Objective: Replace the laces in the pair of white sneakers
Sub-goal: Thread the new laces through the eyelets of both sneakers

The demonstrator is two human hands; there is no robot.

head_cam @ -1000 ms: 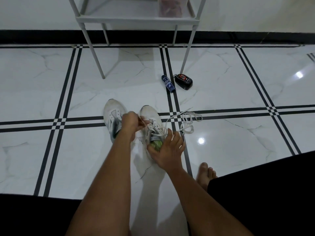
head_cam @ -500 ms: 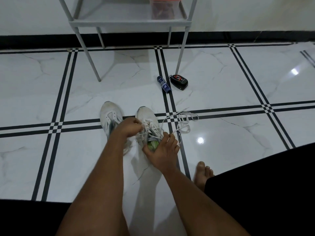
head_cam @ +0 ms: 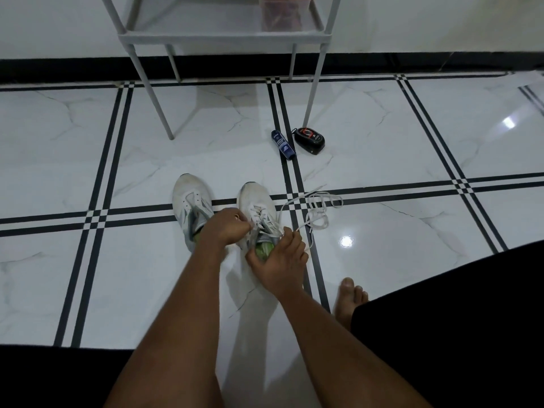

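Moved since the earlier frames: left hand (head_cam: pixel 228 226), drawn slightly lower along the lacing of the right-side sneaker (head_cam: pixel 259 213), fingers curled and pinching a strand of its lace; right hand (head_cam: pixel 279 257), fingers now bent more tightly over the collar and green lining of that same sneaker, gripping it. Second sneaker (head_cam: pixel 191 204): white mesh upper, grey side panel, rounded toe, standing just beside the first on the floor (head_cam: pixel 412 245), unlaced as far as can be seen. Loose lace (head_cam: pixel 319 209): flat white cord, lying in loops to the right of the held sneaker, one end running toward the right hand. Floor: glossy white marble-look tile with black double stripes. Blue tube (head_cam: pixel 283 144) and black rounded case (head_cam: pixel 309 136): side by side farther back. Grey metal rack (head_cam: pixel 223 39): thin tubular legs, against the wall. Bare foot (head_cam: pixel 350 298): near the right forearm.
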